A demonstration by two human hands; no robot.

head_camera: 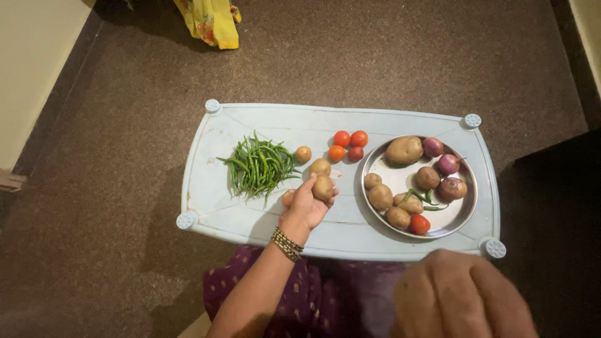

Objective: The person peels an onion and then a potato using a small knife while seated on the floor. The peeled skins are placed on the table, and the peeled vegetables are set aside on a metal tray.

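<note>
Filling the 5 o'clock corner nearest the camera: right hand (460, 294), blurred and very close, knuckles up, fingers curled; whether its grip contains anything cannot be told.

Left hand (307, 205): reaching over the near half of the tabletop (216, 188), bangles at the wrist, fingers clenched around a small potato (323, 187) held just above the surface near the centre.

Second potato (320, 166): lying at 12 o'clock of the held one, just beside it.

Round brownish vegetable (303, 154): at 11 o'clock of that potato, close to the green chillies.

Green chillies (258, 166): loose heap at 9 o'clock of the hand, on the left half of the tabletop.

Steel plate (456, 216): at 3 o'clock of the hand; carries several potatoes, three red onions (448, 164), one tomato and a few chillies.

Tomatoes (348, 145): four, clustered at 12 o'clock, between chillies and plate.

Yellow cloth (210, 22): on the brown floor, far edge, 11 o'clock.
</note>
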